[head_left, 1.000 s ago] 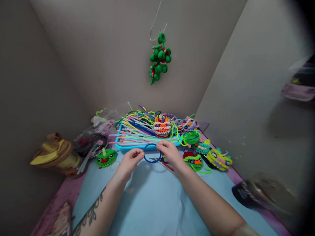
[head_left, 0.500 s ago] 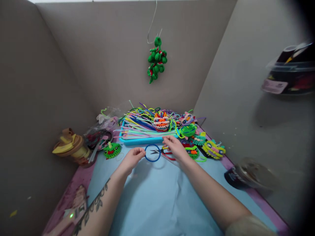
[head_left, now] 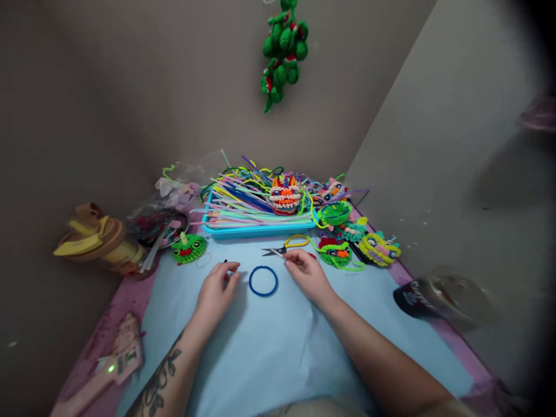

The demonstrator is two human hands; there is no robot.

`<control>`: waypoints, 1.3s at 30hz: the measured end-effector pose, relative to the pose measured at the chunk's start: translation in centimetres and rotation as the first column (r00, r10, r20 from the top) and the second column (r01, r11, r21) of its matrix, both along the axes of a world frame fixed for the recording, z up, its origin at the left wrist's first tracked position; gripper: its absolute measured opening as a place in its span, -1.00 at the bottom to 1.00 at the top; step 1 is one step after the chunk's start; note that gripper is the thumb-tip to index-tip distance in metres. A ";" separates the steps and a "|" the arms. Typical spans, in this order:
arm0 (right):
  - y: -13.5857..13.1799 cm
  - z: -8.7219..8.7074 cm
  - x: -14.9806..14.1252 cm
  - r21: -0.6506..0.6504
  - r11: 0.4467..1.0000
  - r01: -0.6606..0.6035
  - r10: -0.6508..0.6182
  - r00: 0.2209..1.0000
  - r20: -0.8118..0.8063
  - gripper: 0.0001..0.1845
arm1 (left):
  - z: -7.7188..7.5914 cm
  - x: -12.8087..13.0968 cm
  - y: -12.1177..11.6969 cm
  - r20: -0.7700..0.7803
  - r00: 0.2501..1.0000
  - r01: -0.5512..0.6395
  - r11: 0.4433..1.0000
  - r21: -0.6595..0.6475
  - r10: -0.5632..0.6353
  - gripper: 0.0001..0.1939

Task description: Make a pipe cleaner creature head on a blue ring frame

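Observation:
A dark blue ring (head_left: 263, 281), seemingly a pipe cleaner bent into a circle, lies on the light blue sheet between my hands. My left hand (head_left: 217, 288) is to its left, fingers curled, with a small dark and red bit showing at them that I cannot make out. To the ring's upper right, my right hand (head_left: 306, 273) pinches a slim silver-grey stick-like thing (head_left: 278, 253). Just beyond its fingers are scissors (head_left: 297, 240) with yellow handles and dark blades, partly covered by the hand. A red piece shows behind that hand.
A blue tray (head_left: 260, 232) of pipe cleaners stands at the back. Fuzzy animal-like figures (head_left: 334, 252) sit on the right, and a green one (head_left: 190, 248) on the left. A cup (head_left: 108, 249), a pink glue gun (head_left: 117, 359) and a dark canister (head_left: 417, 298) line the sides.
The blue ring has left my left fingers and now rests on the sheet. My hands have drawn apart from it, and a silver-grey stick shows in my right hand. The view has tilted down.

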State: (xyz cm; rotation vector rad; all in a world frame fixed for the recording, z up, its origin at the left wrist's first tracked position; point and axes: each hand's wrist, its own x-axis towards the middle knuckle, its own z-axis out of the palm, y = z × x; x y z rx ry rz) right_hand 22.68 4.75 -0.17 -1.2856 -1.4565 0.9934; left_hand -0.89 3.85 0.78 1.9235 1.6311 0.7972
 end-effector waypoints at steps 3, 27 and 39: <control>-0.7 -0.2 -0.1 0.115 0.984 -0.135 0.098 0.955 0.281 -0.76 | -0.2 0.6 -0.4 -0.141 0.988 0.077 0.990 0.117 -0.060 -0.70; -0.5 -1.6 -1.6 0.024 0.954 -0.299 0.235 0.796 0.557 -0.33 | -1.9 3.4 -1.1 -0.490 0.866 0.165 0.982 0.090 -0.101 -0.56; -0.5 -1.1 0.6 0.407 0.913 0.026 -0.180 0.921 0.345 -0.73 | -0.6 0.7 -0.7 -0.191 0.957 -0.155 0.944 0.291 0.217 -0.71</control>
